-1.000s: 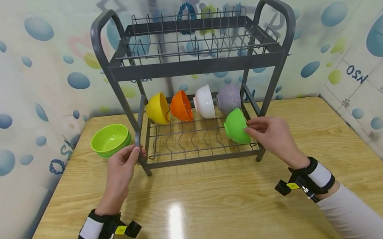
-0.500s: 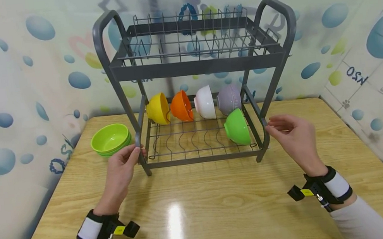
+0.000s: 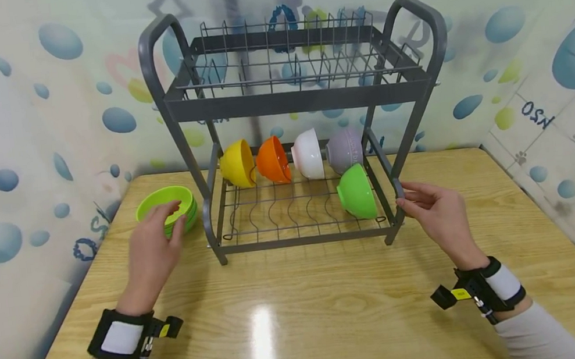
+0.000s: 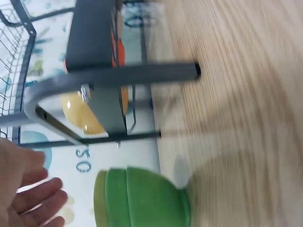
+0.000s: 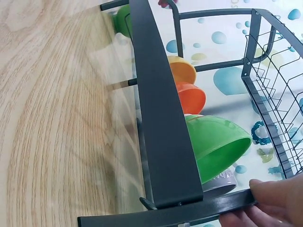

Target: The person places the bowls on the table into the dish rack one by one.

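My left hand [image 3: 150, 255] hovers over the near side of a stack of green bowls [image 3: 192, 214] on the table, left of the rack. In the left wrist view its fingers [image 4: 40, 196] are loosely bent, with a gap between them and the stack [image 4: 151, 198]. My right hand [image 3: 441, 219] pinches the right side frame of the grey two-tier dish rack [image 3: 304, 240]; thumb and fingers close round the bar [image 5: 227, 202] in the right wrist view. A bright green bowl [image 3: 357, 192] stands on its side at the lower tier's front right.
Behind it, along the lower tier's back, a yellow bowl [image 3: 237, 164], an orange bowl [image 3: 272, 160], a white bowl [image 3: 308, 155] and a purple bowl [image 3: 344, 149] stand tilted in a row. The upper wire basket [image 3: 295, 101] overhangs them. A patterned wall [image 3: 79, 149] rises behind the wooden table [image 3: 311, 305].
My right hand has let go of the bright green bowl and moved right onto the rack's side frame. My left hand has left the rack's left side and moved left over the stacked bowls.
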A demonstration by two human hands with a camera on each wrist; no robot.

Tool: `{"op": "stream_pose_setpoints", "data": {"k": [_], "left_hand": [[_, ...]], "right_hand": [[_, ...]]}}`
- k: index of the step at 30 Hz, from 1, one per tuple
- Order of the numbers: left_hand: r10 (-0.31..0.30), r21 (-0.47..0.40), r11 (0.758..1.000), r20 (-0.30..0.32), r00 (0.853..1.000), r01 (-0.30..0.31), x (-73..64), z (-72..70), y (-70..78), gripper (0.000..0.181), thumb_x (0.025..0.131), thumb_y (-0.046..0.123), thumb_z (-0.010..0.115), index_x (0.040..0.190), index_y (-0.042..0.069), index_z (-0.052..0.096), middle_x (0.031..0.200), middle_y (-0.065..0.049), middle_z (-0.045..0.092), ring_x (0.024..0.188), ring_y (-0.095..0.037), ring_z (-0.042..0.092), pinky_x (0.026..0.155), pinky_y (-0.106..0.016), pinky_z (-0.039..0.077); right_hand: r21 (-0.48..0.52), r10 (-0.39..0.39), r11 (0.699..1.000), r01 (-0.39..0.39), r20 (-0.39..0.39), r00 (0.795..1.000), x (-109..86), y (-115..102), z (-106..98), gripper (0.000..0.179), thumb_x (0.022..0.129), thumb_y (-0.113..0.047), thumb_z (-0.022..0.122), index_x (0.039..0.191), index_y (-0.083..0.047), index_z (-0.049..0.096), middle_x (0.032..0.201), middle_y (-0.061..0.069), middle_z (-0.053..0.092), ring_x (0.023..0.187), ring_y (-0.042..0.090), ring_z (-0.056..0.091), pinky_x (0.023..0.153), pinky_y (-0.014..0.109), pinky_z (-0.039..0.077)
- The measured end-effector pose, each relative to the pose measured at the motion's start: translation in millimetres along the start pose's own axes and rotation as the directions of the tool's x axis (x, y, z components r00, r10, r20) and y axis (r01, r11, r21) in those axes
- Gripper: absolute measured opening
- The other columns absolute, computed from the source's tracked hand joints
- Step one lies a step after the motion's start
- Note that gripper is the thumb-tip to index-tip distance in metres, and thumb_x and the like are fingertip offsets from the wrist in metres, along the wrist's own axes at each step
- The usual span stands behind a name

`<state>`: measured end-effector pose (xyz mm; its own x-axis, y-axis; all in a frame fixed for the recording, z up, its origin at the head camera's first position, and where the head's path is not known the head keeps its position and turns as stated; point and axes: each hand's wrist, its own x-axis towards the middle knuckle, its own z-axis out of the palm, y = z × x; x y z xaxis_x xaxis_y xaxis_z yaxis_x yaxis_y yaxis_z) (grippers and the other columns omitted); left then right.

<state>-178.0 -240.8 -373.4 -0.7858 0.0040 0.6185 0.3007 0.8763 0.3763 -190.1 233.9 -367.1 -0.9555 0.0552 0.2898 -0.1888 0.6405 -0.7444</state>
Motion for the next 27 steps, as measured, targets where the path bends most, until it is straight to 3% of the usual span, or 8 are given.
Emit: {"op": "stream_pose_setpoints", "data": {"k": [2,6,12,16,21,27], "left_hand": [[0.012,0.088,0.996,0.057,0.998,-0.017,2.5,-2.5,-6.3,0.033,0.089,0.01,0.064,0.117,-0.007,0.06,0.108,-0.026,0.063,0.098,-0.041,0.059,0.079,-0.053,0.049],[0.009,0.185,0.982,0.171,0.985,-0.041,2.7,-3.9,-18.5,0.036,0.087,0.01,0.066,0.116,-0.01,0.059,0.108,-0.028,0.061,0.1,-0.043,0.056,0.085,-0.055,0.048],[0.012,0.245,0.966,0.274,0.962,-0.082,0.4,-0.6,-29.9,0.028,0.09,0.007,0.061,0.112,-0.01,0.061,0.097,-0.027,0.064,0.086,-0.041,0.061,0.073,-0.053,0.05],[-0.004,0.3,0.95,0.3,0.954,-0.09,0.7,0.8,-32.0,0.022,0.091,0.004,0.056,0.108,-0.009,0.062,0.086,-0.024,0.066,0.077,-0.038,0.061,0.068,-0.051,0.05],[-0.005,0.347,0.932,0.297,0.955,-0.103,1.4,0.7,-31.0,0.018,0.089,-0.002,0.053,0.102,-0.009,0.064,0.077,-0.023,0.065,0.068,-0.035,0.06,0.062,-0.049,0.049],[-0.036,0.315,0.947,0.289,0.957,-0.06,3.4,-1.7,-29.8,0.008,0.088,0.001,0.058,0.091,-0.003,0.065,0.068,-0.015,0.061,0.055,-0.025,0.052,0.046,-0.038,0.039]], "right_hand": [[0.015,0.003,1.0,-0.003,0.007,1.0,-0.1,1,0,0.041,0.089,-0.023,0.067,0.125,-0.006,0.064,0.103,0.017,0.073,0.078,-0.011,0.063,0.065,0.012,0.053],[0.036,-0.003,0.999,0.002,0.018,1.0,0.4,1,0,0.04,0.089,-0.021,0.067,0.125,-0.005,0.064,0.102,0.018,0.072,0.075,-0.008,0.065,0.063,0.014,0.054],[0.021,-0.015,1.0,0.014,0.016,1.0,1.1,3,-1,0.04,0.088,-0.019,0.067,0.125,-0.004,0.064,0.101,0.018,0.073,0.074,-0.007,0.065,0.063,0.013,0.053],[0.021,-0.019,1.0,0.019,0.019,1.0,1.8,2,-1,0.04,0.088,-0.019,0.067,0.125,-0.003,0.064,0.102,0.018,0.072,0.075,-0.008,0.065,0.063,0.013,0.053],[0.022,-0.018,1.0,0.018,0.024,1.0,2.0,1,-1,0.041,0.088,-0.02,0.068,0.125,-0.003,0.063,0.103,0.018,0.072,0.076,-0.009,0.064,0.064,0.013,0.054],[0.017,-0.008,1.0,0.007,0.027,1.0,1.1,2,-1,0.041,0.088,-0.02,0.067,0.126,-0.004,0.063,0.102,0.018,0.072,0.075,-0.008,0.065,0.064,0.014,0.054]]}}
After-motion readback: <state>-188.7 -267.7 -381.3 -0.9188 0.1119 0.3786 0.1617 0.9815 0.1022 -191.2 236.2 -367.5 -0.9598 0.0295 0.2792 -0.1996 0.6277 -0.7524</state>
